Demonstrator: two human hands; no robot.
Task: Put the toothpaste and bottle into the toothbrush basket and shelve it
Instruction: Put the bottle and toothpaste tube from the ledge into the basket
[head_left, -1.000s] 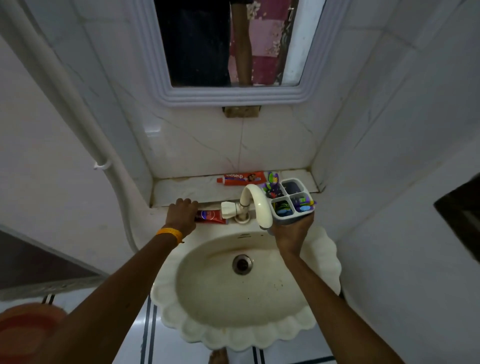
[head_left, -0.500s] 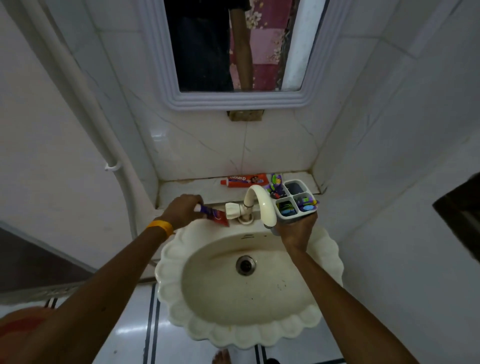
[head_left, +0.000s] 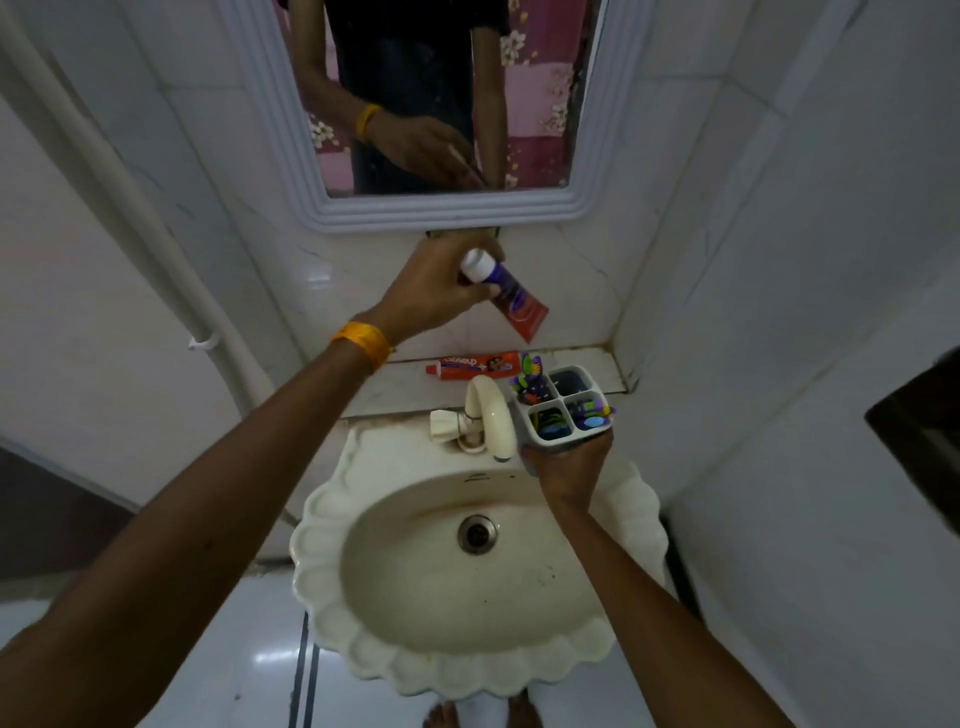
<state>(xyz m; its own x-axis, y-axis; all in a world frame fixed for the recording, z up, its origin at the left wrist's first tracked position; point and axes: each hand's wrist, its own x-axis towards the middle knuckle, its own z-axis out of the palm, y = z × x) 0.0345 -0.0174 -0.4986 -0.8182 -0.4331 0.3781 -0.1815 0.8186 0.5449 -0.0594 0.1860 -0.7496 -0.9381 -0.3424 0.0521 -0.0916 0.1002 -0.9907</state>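
Observation:
My left hand (head_left: 436, 291) grips a red and purple toothpaste tube (head_left: 511, 299) by its white-capped end, raised in front of the wall tiles below the mirror, its flat end tilted down to the right. My right hand (head_left: 569, 465) holds a grey four-compartment toothbrush basket (head_left: 563, 410) from below, just right of the tap, above the sink rim. The basket holds coloured toothbrushes. A second red toothpaste tube (head_left: 475, 366) lies flat on the marble shelf (head_left: 405, 395) behind the tap. No bottle is visible.
A cream tap (head_left: 485, 415) stands at the back of the scalloped sink (head_left: 467, 571). A white-framed mirror (head_left: 436, 104) hangs above. A white pipe (head_left: 130, 218) runs down the left wall. Tiled walls close in on the left and right.
My left hand picked the red and purple tube off the sink's back edge and lifted it up and right, above the shelf. My right hand kept the basket in about the same place.

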